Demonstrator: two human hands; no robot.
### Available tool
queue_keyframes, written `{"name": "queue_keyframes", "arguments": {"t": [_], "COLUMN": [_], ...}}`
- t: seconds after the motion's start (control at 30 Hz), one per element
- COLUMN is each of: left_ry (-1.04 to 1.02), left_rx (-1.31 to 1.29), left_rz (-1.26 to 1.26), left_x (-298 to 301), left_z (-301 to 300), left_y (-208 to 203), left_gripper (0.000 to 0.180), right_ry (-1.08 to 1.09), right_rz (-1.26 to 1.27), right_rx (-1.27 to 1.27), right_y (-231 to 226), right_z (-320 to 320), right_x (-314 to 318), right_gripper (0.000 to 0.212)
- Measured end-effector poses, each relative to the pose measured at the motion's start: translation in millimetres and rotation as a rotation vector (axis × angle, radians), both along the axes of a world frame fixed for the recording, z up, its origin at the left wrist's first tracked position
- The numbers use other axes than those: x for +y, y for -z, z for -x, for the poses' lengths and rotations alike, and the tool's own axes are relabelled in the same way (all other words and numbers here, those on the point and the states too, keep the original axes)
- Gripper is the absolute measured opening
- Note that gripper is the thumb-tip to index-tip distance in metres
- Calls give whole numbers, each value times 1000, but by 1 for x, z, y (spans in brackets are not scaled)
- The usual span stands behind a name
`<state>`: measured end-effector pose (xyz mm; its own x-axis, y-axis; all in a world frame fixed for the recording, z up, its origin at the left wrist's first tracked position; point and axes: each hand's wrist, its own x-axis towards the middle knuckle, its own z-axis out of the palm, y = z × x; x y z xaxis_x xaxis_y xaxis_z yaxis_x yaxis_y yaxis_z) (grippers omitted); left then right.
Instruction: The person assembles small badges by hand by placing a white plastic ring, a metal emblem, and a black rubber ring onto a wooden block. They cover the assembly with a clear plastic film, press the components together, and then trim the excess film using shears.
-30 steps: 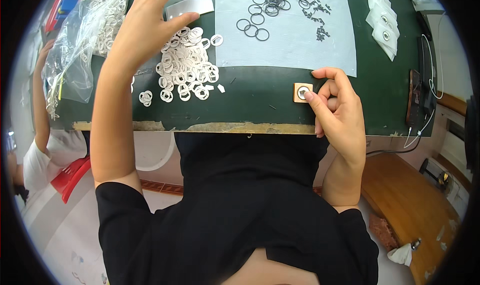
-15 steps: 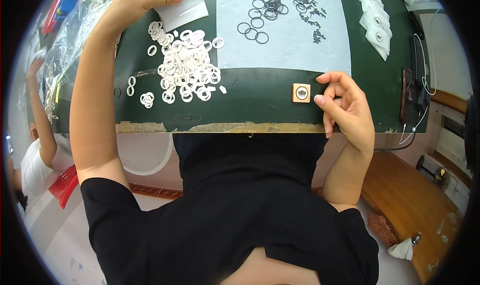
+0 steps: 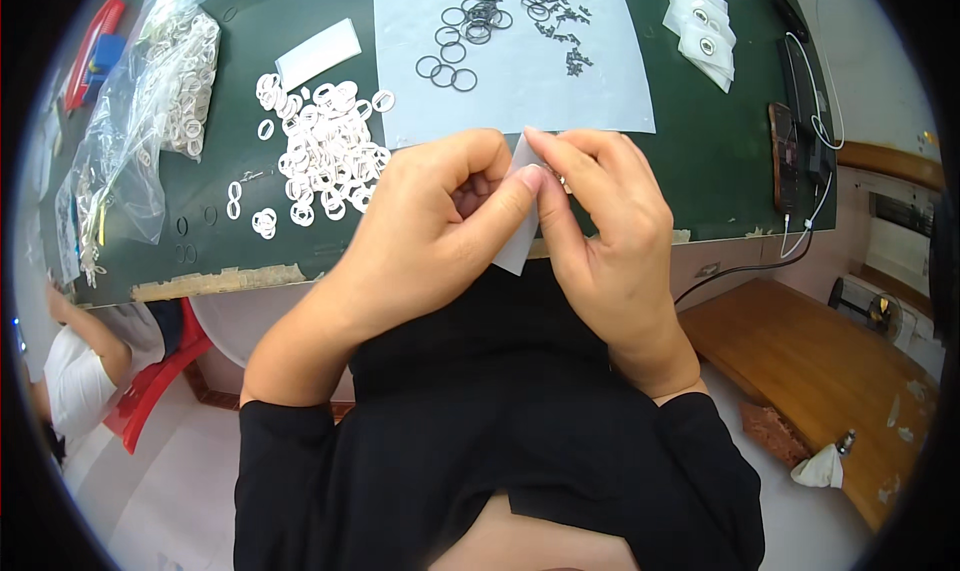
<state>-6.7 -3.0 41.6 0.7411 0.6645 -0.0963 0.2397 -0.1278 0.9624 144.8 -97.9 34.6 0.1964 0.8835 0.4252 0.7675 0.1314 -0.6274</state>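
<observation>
A small white plastic bag [image 3: 519,241], thin and translucent, is pinched between both hands just over the table's front edge. My left hand [image 3: 440,211] grips its side with thumb and curled fingers. Thumb and forefinger of my right hand [image 3: 610,221] close on its upper corner. Similar flat white bags [image 3: 320,55] lie in a stack at the far left. Between them and my left hand is a heap of white oval rings [image 3: 325,146]. The square wooden block is almost wholly hidden by my right hand.
A pale sheet [image 3: 600,101] bears black rings [image 3: 465,79] and small black parts [image 3: 577,63]. White bags with round pieces [image 3: 706,46] lie at the right, near a phone [image 3: 785,156] and cables. A big clear bag [image 3: 190,81] is at the left; another person [image 3: 90,366] sits beyond.
My left hand has come back from the stack at the far left to the front middle with a white bag. My right hand has moved left and joined it. The view has shifted too.
</observation>
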Motion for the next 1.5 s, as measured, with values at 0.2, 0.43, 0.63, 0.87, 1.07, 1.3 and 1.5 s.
{"name": "queue_keyframes", "arguments": {"t": [0.2, 0.43, 0.63, 0.87, 1.07, 1.3, 1.5], "left_ry": [-48, -52, -40, -39, -45, 107, 8], "left_rx": [-204, -208, -253, -252, -268, -573, -603], "left_rz": [-136, -192, -203, -119, -12, 763, 561], "left_x": [-15, -18, -18, -17, -12, -6, -14], "left_z": [-11, -14, -16, -19, -16, -2, -15], "left_y": [20, 22, 28, 26, 31, 29, 38], "left_gripper": [25, 24, 26, 27, 27, 16, 15], "right_ry": [42, 53, 61, 65, 42, 26, -1], "right_rz": [-19, -12, -1, -23, -8, 62, 61], "right_rx": [-23, 1, 7, -21, 58, 362, 594], "right_y": [5, 9, 9, 12, 10, 2, 3], "right_z": [2, 1, -3, 1, -2, -13, -8], "right_x": [-12, -15, -13, -14, -12, -17, -18], "right_gripper": [25, 24, 24, 24, 19, 9, 5]}}
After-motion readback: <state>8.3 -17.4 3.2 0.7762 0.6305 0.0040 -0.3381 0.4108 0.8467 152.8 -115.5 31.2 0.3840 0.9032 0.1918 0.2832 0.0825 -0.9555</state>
